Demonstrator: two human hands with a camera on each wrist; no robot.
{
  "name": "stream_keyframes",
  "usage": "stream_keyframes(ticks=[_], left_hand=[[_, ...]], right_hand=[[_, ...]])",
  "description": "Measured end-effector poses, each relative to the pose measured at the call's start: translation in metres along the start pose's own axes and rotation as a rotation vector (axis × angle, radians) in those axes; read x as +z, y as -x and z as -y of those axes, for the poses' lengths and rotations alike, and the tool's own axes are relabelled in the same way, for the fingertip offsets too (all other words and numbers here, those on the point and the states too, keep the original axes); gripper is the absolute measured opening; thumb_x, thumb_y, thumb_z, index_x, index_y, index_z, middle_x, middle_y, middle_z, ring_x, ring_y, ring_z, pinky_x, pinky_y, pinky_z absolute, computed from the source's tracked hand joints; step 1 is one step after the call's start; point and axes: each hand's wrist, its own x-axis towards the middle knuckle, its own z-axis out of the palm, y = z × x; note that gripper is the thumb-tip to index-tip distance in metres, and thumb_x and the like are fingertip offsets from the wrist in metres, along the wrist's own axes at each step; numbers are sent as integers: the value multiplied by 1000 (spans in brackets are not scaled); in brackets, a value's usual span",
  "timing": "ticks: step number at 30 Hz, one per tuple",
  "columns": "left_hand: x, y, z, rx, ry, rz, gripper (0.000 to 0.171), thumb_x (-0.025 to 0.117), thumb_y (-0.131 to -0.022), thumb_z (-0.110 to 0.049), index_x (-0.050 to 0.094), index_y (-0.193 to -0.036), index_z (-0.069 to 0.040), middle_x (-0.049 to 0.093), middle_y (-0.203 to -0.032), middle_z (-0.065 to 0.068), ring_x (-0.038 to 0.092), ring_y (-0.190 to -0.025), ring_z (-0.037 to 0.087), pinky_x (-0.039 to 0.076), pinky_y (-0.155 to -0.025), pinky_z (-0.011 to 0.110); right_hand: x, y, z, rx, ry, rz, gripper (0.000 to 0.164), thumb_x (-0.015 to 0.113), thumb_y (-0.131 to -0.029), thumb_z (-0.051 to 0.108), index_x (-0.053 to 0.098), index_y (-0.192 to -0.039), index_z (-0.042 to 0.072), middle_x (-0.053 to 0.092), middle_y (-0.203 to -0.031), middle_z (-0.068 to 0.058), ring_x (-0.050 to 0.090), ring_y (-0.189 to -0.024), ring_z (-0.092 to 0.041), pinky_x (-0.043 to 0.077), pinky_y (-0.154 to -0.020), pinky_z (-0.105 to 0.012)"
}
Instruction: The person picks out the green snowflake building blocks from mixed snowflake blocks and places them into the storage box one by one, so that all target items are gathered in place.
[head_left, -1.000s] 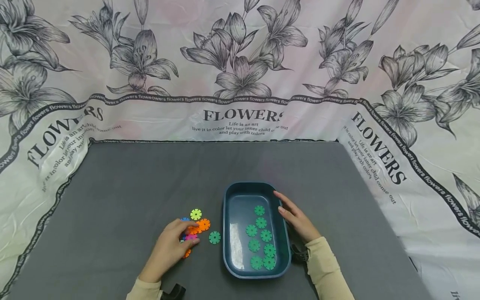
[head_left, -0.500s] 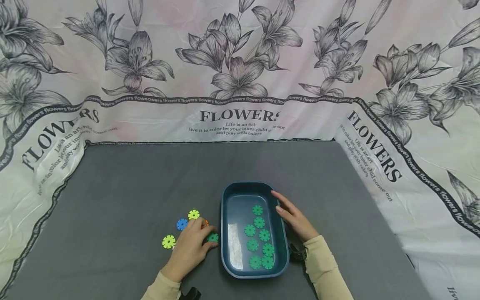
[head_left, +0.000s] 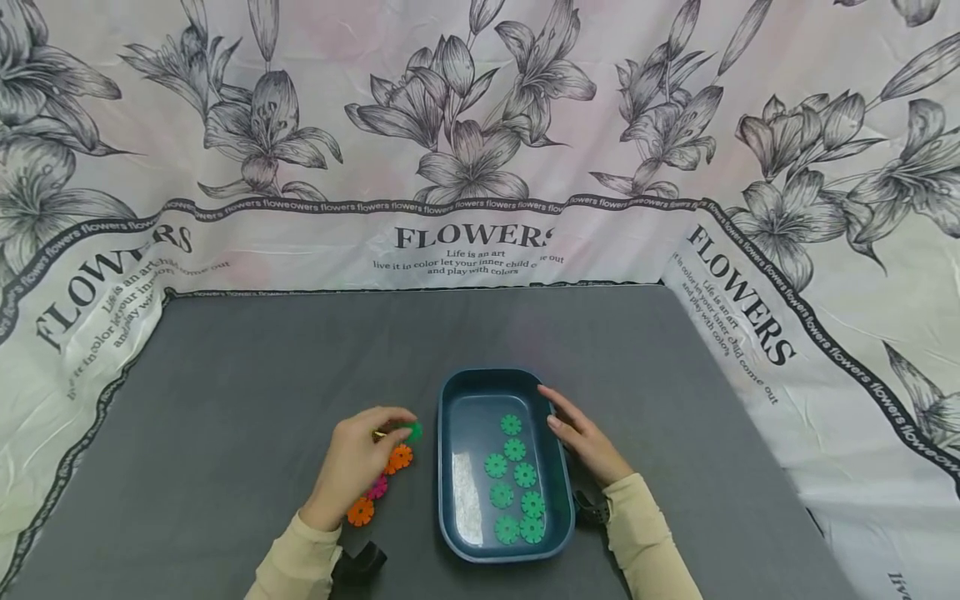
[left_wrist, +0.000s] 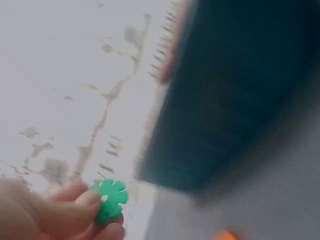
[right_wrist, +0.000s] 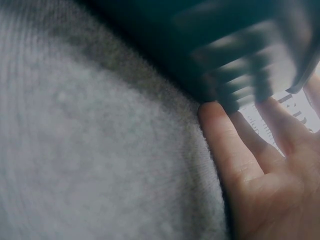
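Observation:
In the head view my left hand point(head_left: 347, 461) is raised beside the blue plastic tray point(head_left: 467, 417), left of it. Its thumb and fingers pinch a green notched plastic disc point(left_wrist: 112, 200), seen clearly in the left wrist view. Several green discs point(head_left: 501, 495) lie flat inside the tray, toward its right half. My right hand point(head_left: 588, 439) rests against the tray's right side, fingers extended along the rim. The right wrist view has those fingertips point(right_wrist: 215, 112) touching the outer wall.
Orange discs point(head_left: 361, 511) and a pink disc point(head_left: 378, 487) lie on the grey cloth point(head_left: 300, 350) beside my left hand, which hides part of the group. A flower-printed sheet point(head_left: 465, 250) borders the cloth at the back and both sides.
My left hand moved right to the loose green disc by the tray, took hold of it, then moved back left with it. The right hand stays at the tray.

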Motion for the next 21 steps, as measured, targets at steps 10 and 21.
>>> stream_keyframes(ticks=[10,21], left_hand=[[17,-43,-30,-303,336,282,30,64,-89,1,68,-116,-10,70,-105,8,68,-89,23,55,-82,39],[62,-63,-38,-106,64,414,26,60,-83,9,71,-105,2,69,-91,11,61,-77,19,49,-64,28]], right_hand=[[1,1,-1,16,-27,-7,48,49,-101,30,35,-146,39,21,-158,4,14,-146,-31,19,-110,-63],[1,1,1,22,-15,-13,48,50,-100,32,36,-145,40,22,-157,4,15,-146,-32,19,-110,-63]])
